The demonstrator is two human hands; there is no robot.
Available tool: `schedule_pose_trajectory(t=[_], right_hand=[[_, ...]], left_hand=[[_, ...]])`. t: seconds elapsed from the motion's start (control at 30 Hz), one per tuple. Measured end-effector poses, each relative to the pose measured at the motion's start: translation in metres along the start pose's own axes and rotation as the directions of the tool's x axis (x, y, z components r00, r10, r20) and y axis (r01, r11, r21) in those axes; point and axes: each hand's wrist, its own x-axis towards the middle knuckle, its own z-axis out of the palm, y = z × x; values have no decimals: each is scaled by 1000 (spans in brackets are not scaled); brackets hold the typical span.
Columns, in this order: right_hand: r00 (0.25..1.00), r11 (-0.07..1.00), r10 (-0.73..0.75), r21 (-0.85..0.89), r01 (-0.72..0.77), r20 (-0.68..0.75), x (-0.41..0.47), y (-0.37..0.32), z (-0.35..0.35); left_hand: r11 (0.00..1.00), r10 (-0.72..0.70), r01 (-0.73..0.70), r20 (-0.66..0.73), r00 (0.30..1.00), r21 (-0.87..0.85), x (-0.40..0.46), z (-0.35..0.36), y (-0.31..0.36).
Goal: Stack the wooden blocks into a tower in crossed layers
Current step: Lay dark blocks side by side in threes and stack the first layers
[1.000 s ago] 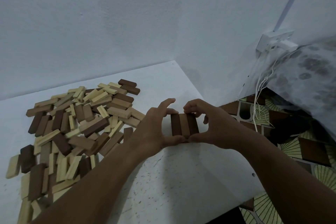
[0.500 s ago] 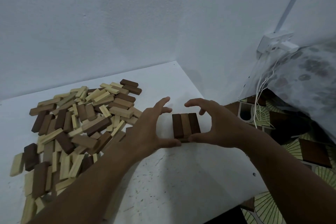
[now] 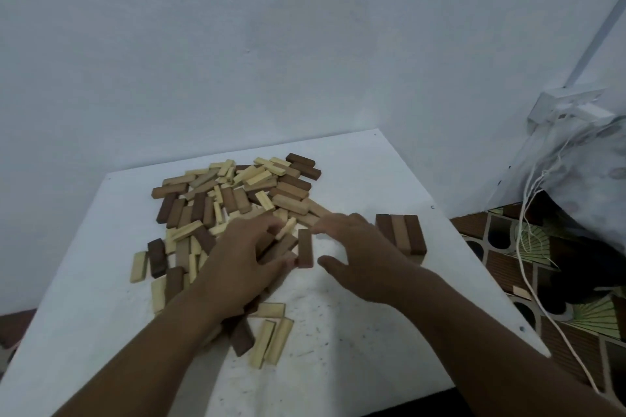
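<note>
A low stack of wooden blocks (image 3: pixel 401 235) stands on the white table (image 3: pixel 355 332) at the right, its top layer three brown blocks side by side. A big loose pile of light and dark blocks (image 3: pixel 230 200) lies to its left. My left hand (image 3: pixel 244 261) is over the pile's near edge, with fingers and thumb curled round a dark block there. My right hand (image 3: pixel 359 257) hovers with finger and thumb spread beside a single brown block (image 3: pixel 305 247) lying between the two hands. The stack stands untouched behind my right hand.
Several stray blocks (image 3: pixel 271 335) lie near the table's front. The table's right edge drops to a patterned floor (image 3: pixel 542 281). White cables (image 3: pixel 528 247) hang from a wall socket (image 3: pixel 569 108), beside a pale patterned cloth (image 3: pixel 596 179).
Both hands have let go of the three-block layer and moved left to the loose pile. The view has pulled back and swung left.
</note>
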Motion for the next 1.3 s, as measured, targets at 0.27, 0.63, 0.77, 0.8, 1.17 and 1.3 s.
schedule_pose_trajectory(t=[0.27,0.63,0.77,0.8,1.17,1.3], right_hand=[[997,991,-3,-134,13,72,-2,-11,24],[996,992,93,-84,-94,-13,-34,-7,31],[993,994,102,-43,-105,-54,-47,-1,36],[993,994,106,-34,-109,-58,-50,1,36],[990,991,126,-28,-128,-56,-65,6,31],[988,992,124,-15,-126,-89,-61,5,36]], left_hand=[[981,22,-34,63,998,191,-18,6,-7],[986,48,-54,40,998,158,-22,34,18],[995,51,-57,80,996,77,-24,48,30],[996,63,-68,78,995,64,-24,51,32],[989,125,-111,143,982,-101,-21,33,28],[980,191,-171,220,957,-107,-18,27,32]])
